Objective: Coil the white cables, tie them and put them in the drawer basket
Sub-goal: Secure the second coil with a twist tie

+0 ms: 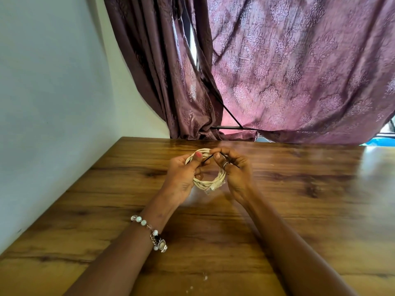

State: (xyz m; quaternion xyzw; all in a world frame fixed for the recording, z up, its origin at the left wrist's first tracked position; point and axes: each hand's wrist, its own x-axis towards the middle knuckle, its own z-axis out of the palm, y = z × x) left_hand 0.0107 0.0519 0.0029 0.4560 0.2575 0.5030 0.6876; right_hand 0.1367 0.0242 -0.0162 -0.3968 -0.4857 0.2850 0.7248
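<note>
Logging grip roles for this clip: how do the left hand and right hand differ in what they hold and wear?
The left hand grips the coiled white cable with its thumb over the loops; the right hand pinches the thin black tie near the coil's top. The left wrist wears a beaded bracelet; the right hand wears a ring. Both are raised above the wooden table, steadying the same coil.

I see bare table [299, 210] on every side of my hands [213, 171]. A wall [53, 103] closes the left edge, and a curtain [299, 71] hangs along the far edge.
</note>
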